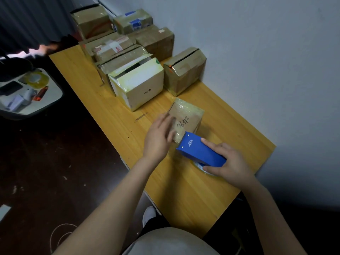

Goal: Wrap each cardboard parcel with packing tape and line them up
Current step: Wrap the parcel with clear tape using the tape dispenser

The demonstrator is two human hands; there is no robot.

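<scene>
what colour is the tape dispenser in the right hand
Blue. The tape dispenser, gripped by the right hand, shows clearly in the head view.

On the surface (184,190), the small parcel (185,118) lies near the wall-side edge, about midway along. Your left hand (158,137) rests on its left side. Your right hand (230,162) grips the tape dispenser (198,150), which touches the parcel's near end. Behind the parcel, the left box (139,83) and the right box (184,70) stand side by side, with the stacked boxes (110,48) beyond them at the far end. Off the left edge, lower down, a tray (51,92) holds a tape roll (35,79).
</scene>
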